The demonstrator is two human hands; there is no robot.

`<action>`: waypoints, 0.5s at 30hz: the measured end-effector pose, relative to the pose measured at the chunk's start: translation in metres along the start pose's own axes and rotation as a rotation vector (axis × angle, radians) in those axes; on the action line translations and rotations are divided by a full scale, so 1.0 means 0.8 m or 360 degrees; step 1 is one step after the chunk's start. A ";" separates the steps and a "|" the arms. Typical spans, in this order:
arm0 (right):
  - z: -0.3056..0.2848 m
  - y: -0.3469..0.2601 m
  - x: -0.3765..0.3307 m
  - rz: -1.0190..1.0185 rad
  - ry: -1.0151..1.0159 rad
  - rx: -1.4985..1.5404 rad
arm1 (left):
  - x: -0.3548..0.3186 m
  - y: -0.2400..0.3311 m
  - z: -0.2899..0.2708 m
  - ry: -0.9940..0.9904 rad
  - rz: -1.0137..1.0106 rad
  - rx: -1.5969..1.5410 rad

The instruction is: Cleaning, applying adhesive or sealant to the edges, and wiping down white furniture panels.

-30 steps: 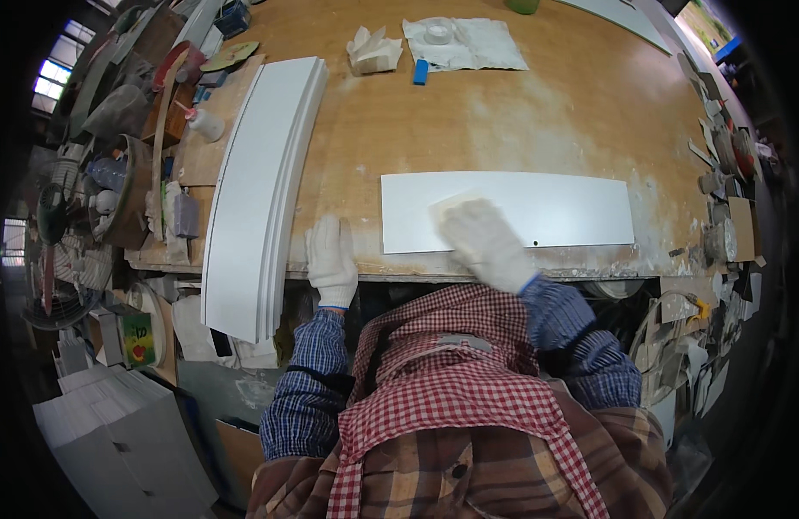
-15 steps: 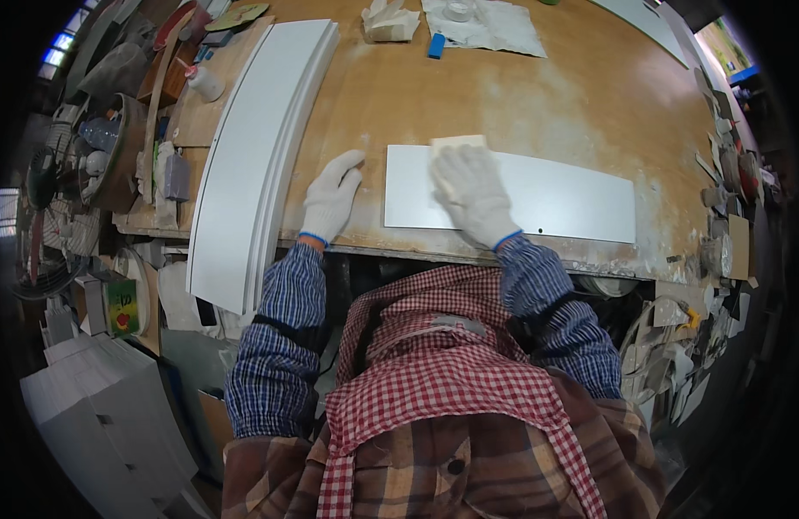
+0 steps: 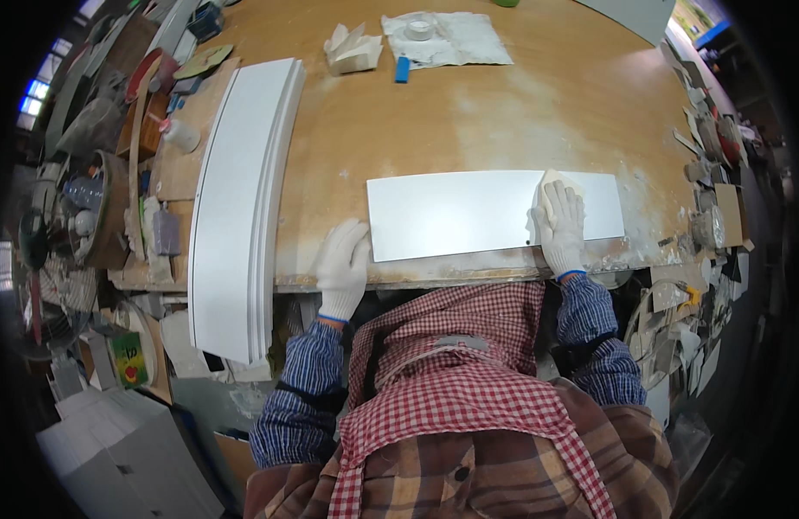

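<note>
A long white panel lies flat on the wooden worktable near its front edge. Toward the panel's right end, my gloved right hand presses a folded cream-coloured pad onto the surface. The fingers mostly cover the pad, and I cannot tell if it is cloth or abrasive paper. My gloved left hand rests at the table's front edge, beside the panel's left end, holding nothing. Its fingers are stretched out close together. Whether they touch the panel I cannot tell.
A stack of white panels lies lengthwise at left, overhanging the front edge. A crumpled cream sheet, blue block and white sheet lie at the back. A bottle stands left; scraps line the right side.
My right hand has slid the pad rightward along the panel, from its left part toward its right end. My left hand is now closer to the panel's left end. The view has shifted.
</note>
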State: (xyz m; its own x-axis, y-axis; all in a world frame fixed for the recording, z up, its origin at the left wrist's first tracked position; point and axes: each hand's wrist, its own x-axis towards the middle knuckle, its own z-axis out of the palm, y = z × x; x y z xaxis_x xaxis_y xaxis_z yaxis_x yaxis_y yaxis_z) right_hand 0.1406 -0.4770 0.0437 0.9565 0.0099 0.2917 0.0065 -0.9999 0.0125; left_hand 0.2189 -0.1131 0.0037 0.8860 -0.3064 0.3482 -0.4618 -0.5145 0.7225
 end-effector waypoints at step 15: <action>0.013 -0.106 0.068 -0.0356 0.0404 0.0684 | 0.043 0.021 0.022 -0.0326 -0.0069 0.0283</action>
State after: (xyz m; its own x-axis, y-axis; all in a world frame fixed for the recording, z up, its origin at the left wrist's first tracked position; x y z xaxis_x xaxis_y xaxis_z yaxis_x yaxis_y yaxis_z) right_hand 0.1952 -0.3921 0.0489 0.8179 0.1719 0.5491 0.3714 -0.8866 -0.2756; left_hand 0.2408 -0.1463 0.0168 0.8865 -0.4272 0.1779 -0.4398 -0.6578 0.6115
